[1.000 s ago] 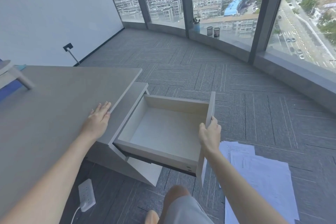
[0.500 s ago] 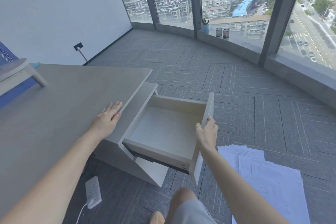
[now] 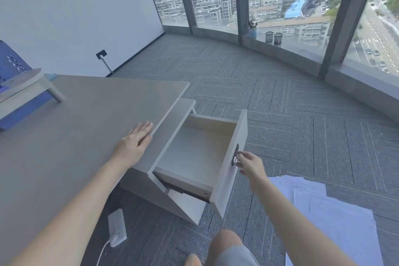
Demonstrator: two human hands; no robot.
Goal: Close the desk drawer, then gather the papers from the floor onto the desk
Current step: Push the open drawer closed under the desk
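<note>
The drawer (image 3: 195,153) stands pulled well out of the desk's side cabinet, at the centre of the frame, and its pale inside holds nothing visible. Its front panel (image 3: 232,164) runs down the right side of the box, with a small metal lock (image 3: 235,157) set in the outer face. The right hand (image 3: 250,165) is at that lock, fingertips pinched on the metal piece, the rest of the hand curled loosely just right of the panel. The left hand (image 3: 135,144) lies flat and spread, palm down, on the desk (image 3: 71,136) at its right edge, just left of the drawer, gripping nothing. The papers (image 3: 336,220) lie in a loose overlapping spread on the grey carpet (image 3: 280,97) at the lower right of the frame, partly behind the right forearm. A white power strip (image 3: 117,230) rests on the carpet at the lower left of centre, below the cabinet. A bent knee (image 3: 226,244) shows at the bottom edge. A light stand (image 3: 26,86) sits on the desk at the left edge.
</note>
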